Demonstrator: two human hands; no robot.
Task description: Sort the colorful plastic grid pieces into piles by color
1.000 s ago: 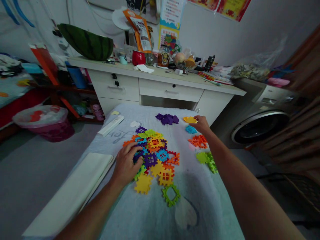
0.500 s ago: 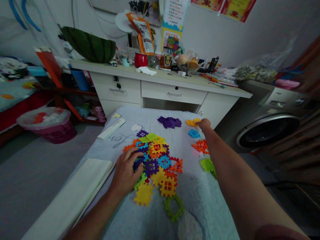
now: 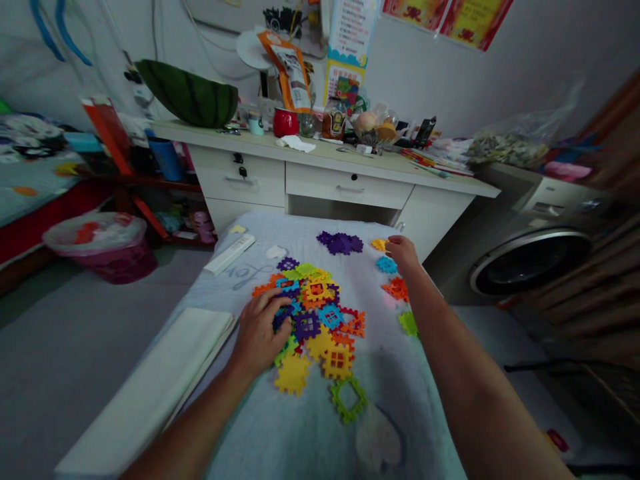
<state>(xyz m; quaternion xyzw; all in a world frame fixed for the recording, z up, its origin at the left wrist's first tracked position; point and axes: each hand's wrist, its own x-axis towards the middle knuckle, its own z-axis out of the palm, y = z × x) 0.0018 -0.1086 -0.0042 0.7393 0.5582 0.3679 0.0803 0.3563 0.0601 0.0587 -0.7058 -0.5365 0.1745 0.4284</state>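
Observation:
My left hand point(image 3: 263, 328) lies with its fingers apart on the left side of a mixed pile of notched plastic building pieces. Beside its thumb is a purple window piece point(image 3: 306, 325); a blue piece point(image 3: 331, 317) and a yellow window piece point(image 3: 337, 361) lie further right. Over at the far right of the cloth, my right hand point(image 3: 403, 251) pinches the edge of a yellow building piece point(image 3: 379, 245), partly hidden by the fingers. Blue pieces point(image 3: 387, 265), orange pieces point(image 3: 396, 289) and a green piece point(image 3: 409, 323) form a column below it. Purple pieces point(image 3: 341, 243) are grouped to the left.
A cloth-covered table point(image 3: 240, 440) carries everything. A folded white sheet point(image 3: 150, 380) and a long white box point(image 3: 230, 255) lie along its left side. Behind stands a white desk point(image 3: 240, 170) with a watermelon half point(image 3: 193, 95). A washing machine point(image 3: 530, 227) is at right.
My right hand has drawn slightly left and turned at the yellow pieces. My left hand stays on the pile. The view has shifted a little.

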